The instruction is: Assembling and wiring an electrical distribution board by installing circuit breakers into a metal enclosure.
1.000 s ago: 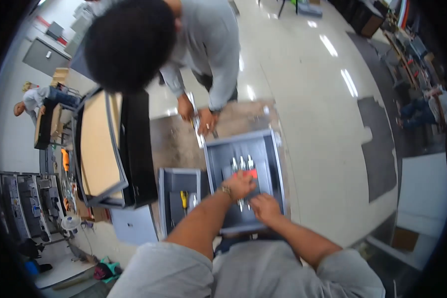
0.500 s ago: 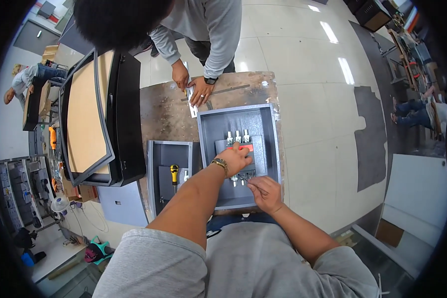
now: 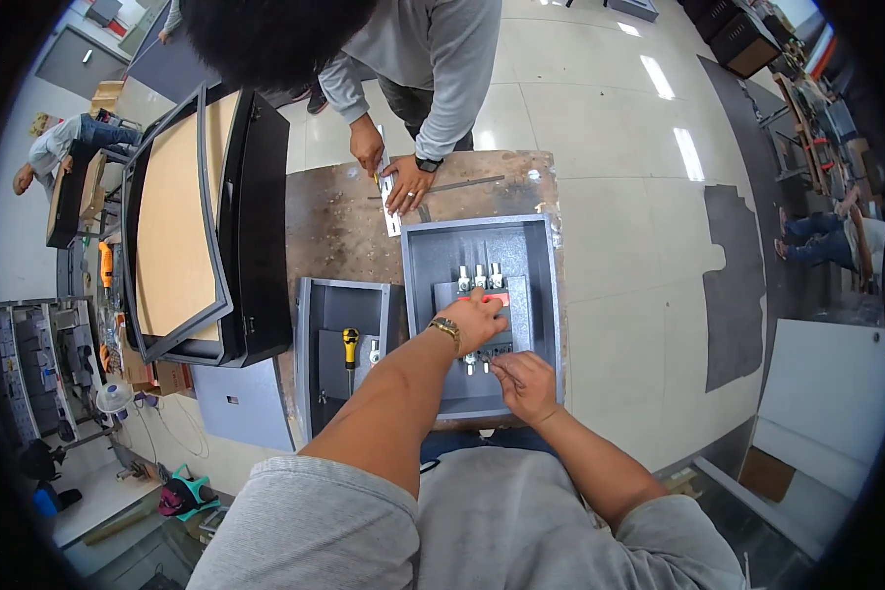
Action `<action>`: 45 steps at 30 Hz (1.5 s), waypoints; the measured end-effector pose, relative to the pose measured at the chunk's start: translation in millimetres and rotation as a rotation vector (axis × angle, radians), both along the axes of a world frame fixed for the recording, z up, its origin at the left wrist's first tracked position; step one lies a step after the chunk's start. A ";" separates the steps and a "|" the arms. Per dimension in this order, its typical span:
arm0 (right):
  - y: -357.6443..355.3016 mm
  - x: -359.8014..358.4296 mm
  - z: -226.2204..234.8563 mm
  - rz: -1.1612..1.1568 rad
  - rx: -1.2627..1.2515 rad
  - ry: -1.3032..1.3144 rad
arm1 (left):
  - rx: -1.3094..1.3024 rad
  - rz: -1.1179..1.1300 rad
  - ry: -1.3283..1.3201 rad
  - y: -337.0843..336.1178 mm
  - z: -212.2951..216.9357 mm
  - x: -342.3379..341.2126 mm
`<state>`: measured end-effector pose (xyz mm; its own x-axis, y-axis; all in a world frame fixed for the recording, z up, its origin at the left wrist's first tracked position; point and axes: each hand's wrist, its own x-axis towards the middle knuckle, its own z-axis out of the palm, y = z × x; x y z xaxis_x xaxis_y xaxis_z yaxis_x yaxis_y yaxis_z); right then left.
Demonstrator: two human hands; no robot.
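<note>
An electrical switch unit [image 3: 517,313] with a red strip [image 3: 499,299] is fixed in a grey metal enclosure [image 3: 556,324] on the worktable. Silver terminals [image 3: 480,275] stand in a row at its far end, with more at its near end. My left hand [image 3: 474,323] reaches over the unit, its bent fingers closed on the part by the red strip and partly hiding it. At the near terminals my right hand [image 3: 527,383] is closed in a pinch. Whatever lies between its fingertips is too small to make out.
Left of the enclosure, a smaller grey metal box [image 3: 308,344] holds a yellow-and-black screwdriver [image 3: 350,346]. Across the worktable [image 3: 339,221], another person's hands [image 3: 408,185] hold a white slotted strip [image 3: 393,218]. A large black cabinet [image 3: 265,226] stands at left.
The whole view has shifted slightly, so the table appears lower and further right. Both my hands keep nearly the same places on the switch unit.
</note>
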<state>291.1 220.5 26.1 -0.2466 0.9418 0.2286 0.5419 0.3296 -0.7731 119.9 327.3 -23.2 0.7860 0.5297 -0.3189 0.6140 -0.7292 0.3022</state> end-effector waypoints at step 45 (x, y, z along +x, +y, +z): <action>2.9 4.9 -49.7 0.123 -0.262 -0.500 | 0.002 -0.088 0.034 3.1 -10.4 5.5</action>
